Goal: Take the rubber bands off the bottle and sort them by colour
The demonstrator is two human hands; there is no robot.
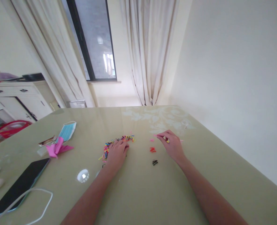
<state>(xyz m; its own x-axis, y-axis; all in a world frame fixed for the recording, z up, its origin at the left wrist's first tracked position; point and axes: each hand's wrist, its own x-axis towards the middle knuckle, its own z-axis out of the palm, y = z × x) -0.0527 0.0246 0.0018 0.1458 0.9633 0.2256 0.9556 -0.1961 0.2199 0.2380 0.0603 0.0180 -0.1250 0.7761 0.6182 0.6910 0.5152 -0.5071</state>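
A heap of small multicoloured hair elastics (106, 147) lies on the table, left of centre. My left hand (116, 153) rests over its near side, fingers lying across the elastics and partly hiding them. To the right, my right hand (172, 143) pinches a small pink hair elastic (155, 135) between thumb and fingertips, just above the table; something yellow (167, 140) shows within that hand. Beside it, sorted by colour, are a small pink bunch (152, 140), a red-orange bunch (152, 150) and a black bunch (155, 162).
Leftward on the glossy table (138, 200) are a blue face mask (68, 132), a pink folded paper piece (58, 147), a dark-screened tablet (21, 184) and a white cable (49, 203). A shiny round object (83, 176) sits near my left forearm. A wall (234, 78) borders the right side.
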